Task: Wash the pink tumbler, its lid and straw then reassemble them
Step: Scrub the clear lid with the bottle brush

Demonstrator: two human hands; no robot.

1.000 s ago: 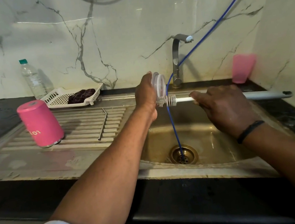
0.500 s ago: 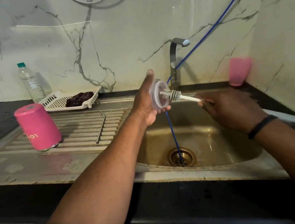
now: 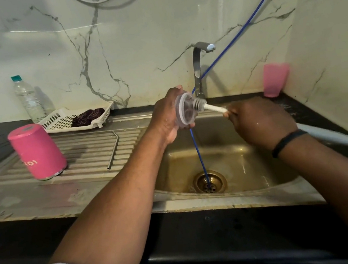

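Note:
My left hand (image 3: 165,117) holds the clear round lid (image 3: 185,113) upright over the sink, its inner face turned right. My right hand (image 3: 260,124) grips the white handle of a bottle brush (image 3: 201,104), whose bristles press against the lid's inner face. The handle's far end sticks out behind my right wrist. The pink tumbler (image 3: 37,152) stands upside down on the left of the drainboard. The bent metal straw (image 3: 112,149) lies on the drainboard ridges between tumbler and sink.
A steel sink (image 3: 249,166) with a tap (image 3: 199,69) behind it; a blue hose (image 3: 198,150) runs from the upper right down into the drain. A white tray (image 3: 64,121) with a dark cloth, a water bottle (image 3: 28,99) and a pink cup (image 3: 275,80) stand along the wall.
The lid has turned from edge-on to face the brush. My right hand slid in along the handle and pushed the bristles onto the lid's inner face.

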